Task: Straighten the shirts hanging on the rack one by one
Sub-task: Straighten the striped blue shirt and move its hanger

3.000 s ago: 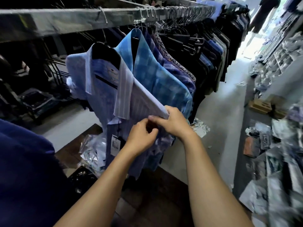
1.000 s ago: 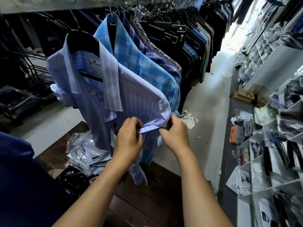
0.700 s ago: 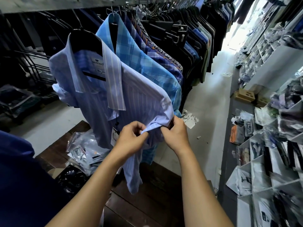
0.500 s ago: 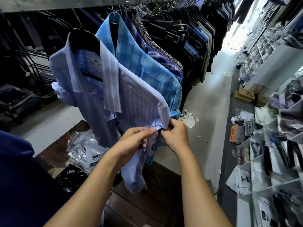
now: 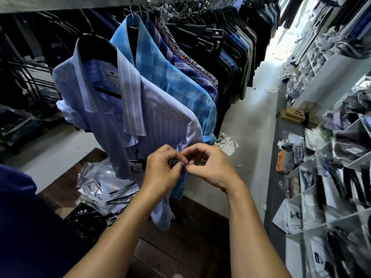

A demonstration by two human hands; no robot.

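A light blue striped shirt point(image 5: 160, 119) hangs on a black hanger point(image 5: 96, 47) at the near end of the rack point(image 5: 60, 5). My left hand point(image 5: 162, 173) and my right hand point(image 5: 210, 167) meet at the cuff of its short sleeve, and both pinch the fabric between thumb and fingers. Behind it hangs a bright blue plaid shirt point(image 5: 180, 85), then a row of patterned and dark shirts point(image 5: 230, 47).
Plastic garment bags point(image 5: 104, 183) lie on a dark wooden platform point(image 5: 180, 237) under the shirts. Shelf compartments with packaged items point(image 5: 331, 177) line the right side. A grey floor aisle point(image 5: 251, 109) runs between rack and shelves. A dark blue garment point(image 5: 24, 217) fills the lower left.
My hands have slid down from the sleeve's shoulder fold to its cuff and come closer together. The sleeve has dropped from a raised fold and now hangs down.
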